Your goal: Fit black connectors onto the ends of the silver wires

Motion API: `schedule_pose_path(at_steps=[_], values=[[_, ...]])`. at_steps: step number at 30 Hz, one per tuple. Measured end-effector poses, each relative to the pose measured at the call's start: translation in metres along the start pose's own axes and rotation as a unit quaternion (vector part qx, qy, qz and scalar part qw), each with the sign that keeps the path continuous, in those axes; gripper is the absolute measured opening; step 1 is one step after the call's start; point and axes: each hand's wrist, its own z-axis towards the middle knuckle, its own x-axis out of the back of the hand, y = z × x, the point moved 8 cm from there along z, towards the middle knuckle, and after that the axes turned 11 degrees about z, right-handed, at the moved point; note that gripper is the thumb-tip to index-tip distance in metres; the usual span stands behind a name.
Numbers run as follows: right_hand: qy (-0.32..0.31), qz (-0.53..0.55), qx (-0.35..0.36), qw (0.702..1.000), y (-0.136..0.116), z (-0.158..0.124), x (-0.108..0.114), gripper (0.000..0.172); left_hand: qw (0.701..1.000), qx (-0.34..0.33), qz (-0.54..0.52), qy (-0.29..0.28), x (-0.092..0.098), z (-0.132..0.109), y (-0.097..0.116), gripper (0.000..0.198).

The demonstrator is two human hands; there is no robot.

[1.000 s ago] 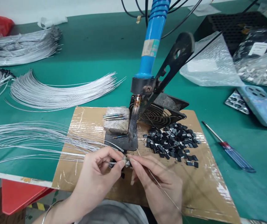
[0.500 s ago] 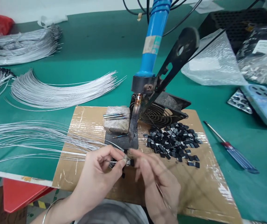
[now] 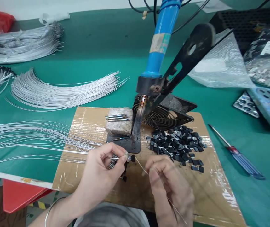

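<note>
My left hand (image 3: pixel 101 176) is closed in a pinch on a thin white wire, and a small black connector (image 3: pixel 132 158) shows just beyond the fingertips. More white wires (image 3: pixel 78 143) run leftward from under that hand, several with dark ends below the fingers. To the right, my right hand (image 3: pixel 171 186) is closed around a fine strand of wire (image 3: pixel 141 164), probably solder. The strand points toward the connector and trails out below the palm. Above both hands, a soldering iron with a blue handle (image 3: pixel 157 47) is held tip-down over a dark pad (image 3: pixel 136 147).
Black connectors (image 3: pixel 175 143) lie heaped on the cardboard (image 3: pixel 210 189). A wrapped block (image 3: pixel 119 126) carries thin metal rods beside the iron. A fan (image 3: pixel 179 110) stands behind. White wire bundles (image 3: pixel 61 94), a screwdriver (image 3: pixel 238 157) and a phone (image 3: pixel 268 107) lie around.
My right hand has drawn back to the right, away from my left fingertips, exposing the fine strand between them. My left hand keeps its pinch. The view has shifted slightly.
</note>
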Motion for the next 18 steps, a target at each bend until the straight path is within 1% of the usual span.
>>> schedule_pose_path(at_steps=[2,3,7,10,12,16,18], values=[[-0.005,0.009,0.024,1.000,-0.006,0.003,-0.002,0.020,1.000,0.001,-0.008,-0.001,0.000,0.001,0.000,0.012],[0.000,0.018,0.020,1.000,-0.007,0.003,-0.002,0.019,1.000,0.003,-0.012,-0.002,0.000,0.001,-0.001,0.012],[0.024,0.074,-0.052,0.996,-0.003,0.002,-0.006,0.018,1.000,0.009,-0.018,0.000,0.000,0.004,-0.001,0.011],[0.033,0.094,-0.089,0.991,0.003,0.001,-0.007,0.019,1.000,0.002,-0.027,0.005,-0.001,0.007,0.002,0.012],[0.027,0.118,-0.100,0.988,0.008,0.003,-0.007,0.019,0.999,0.000,-0.041,0.012,0.000,0.009,0.004,0.012],[0.001,0.197,-0.099,0.975,0.018,0.010,-0.011,0.021,0.998,0.002,-0.052,0.023,0.001,0.013,0.006,0.010],[0.006,0.227,-0.101,0.969,0.021,0.013,-0.011,0.021,0.999,0.000,-0.046,0.026,0.001,0.015,0.007,0.011]])
